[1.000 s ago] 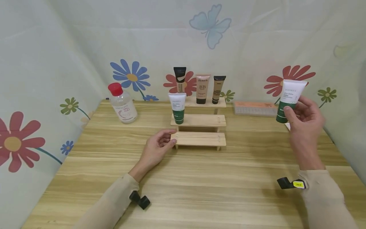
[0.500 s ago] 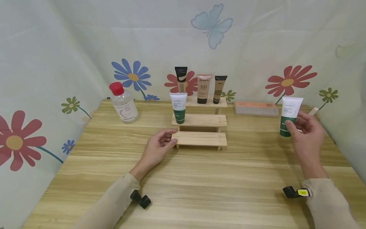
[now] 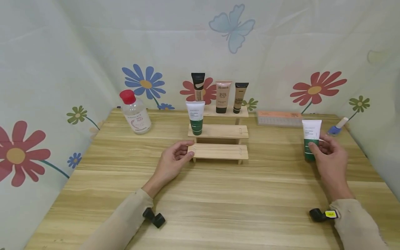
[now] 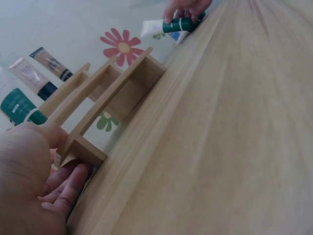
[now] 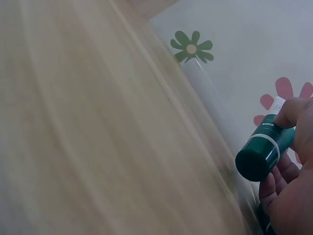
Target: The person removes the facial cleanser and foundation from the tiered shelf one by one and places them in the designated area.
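While your left hand (image 3: 172, 157) grips the left end of the lowest step of the wooden stand (image 3: 220, 151), thumb at the front edge and fingers curled in by the leg, your right hand (image 3: 333, 160) pinches a white-and-green tube (image 3: 311, 133) between thumb and fingers. You hold that tube upright, white end up, over the right side of the bench (image 3: 237, 208), well apart from the stand; whether its green base touches the wood is hard to tell from these angles.

Counting, you have two white-and-green tubes: the one in your right hand and a second tube (image 3: 196, 118) at the left of the middle step. The stand has three steps. Behind and above stand three other tubes: one black-topped tube (image 3: 198, 83), partly hidden, one pink BB tube (image 3: 223, 97) and one tan tube (image 3: 239, 97). You also have one red-capped bottle (image 3: 136, 116) at left, one orange-topped box (image 3: 279, 119) at the back, and one small blue bottle (image 3: 335, 129) just beyond your right fingers.
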`<state>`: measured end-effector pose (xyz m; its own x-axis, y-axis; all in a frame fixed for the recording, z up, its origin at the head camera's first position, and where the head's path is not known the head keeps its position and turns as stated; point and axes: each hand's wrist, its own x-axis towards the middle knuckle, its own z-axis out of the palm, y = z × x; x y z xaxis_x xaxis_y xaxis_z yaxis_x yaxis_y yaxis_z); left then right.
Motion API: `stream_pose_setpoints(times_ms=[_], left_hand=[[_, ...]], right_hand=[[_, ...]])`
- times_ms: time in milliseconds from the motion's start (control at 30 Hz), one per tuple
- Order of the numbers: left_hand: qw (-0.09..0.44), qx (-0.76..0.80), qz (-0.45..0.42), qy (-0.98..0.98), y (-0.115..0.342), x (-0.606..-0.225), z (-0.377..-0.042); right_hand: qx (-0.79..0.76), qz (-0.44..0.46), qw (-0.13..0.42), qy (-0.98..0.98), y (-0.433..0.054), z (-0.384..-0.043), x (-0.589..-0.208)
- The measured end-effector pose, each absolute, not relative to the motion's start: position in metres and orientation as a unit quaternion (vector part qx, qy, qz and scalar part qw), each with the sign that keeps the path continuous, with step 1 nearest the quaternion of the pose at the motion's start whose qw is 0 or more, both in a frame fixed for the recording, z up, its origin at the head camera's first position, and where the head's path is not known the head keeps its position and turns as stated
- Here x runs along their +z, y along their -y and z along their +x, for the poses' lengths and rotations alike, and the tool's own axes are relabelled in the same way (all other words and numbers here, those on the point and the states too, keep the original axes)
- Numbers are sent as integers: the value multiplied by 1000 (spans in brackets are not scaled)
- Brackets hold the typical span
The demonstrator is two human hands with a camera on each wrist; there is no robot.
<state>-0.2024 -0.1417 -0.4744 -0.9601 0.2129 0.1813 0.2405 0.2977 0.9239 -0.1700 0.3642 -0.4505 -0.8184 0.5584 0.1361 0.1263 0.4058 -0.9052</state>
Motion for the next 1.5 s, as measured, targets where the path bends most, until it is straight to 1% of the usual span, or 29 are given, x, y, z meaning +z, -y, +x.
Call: stream_pose_setpoints(times_ms=[300, 633, 1067, 1200, 1500], left_hand=[[11, -576, -140, 805, 142, -473, -202], [11, -577, -141, 805, 141, -472, -201], [12, -574, -141, 807, 141, -473, -201], [11, -574, -140, 807, 142, -473, -201], [12, -574, -141, 807, 142, -472, -201]], right_hand=[[457, -192, 192, 847, -360, -169, -454], [447, -155, 211, 855, -359, -168, -460], [423, -177, 194, 867, -356, -168, -462], [417, -187, 202, 866, -353, -167, -460], [439, -173, 242, 847, -347, -167, -456]])
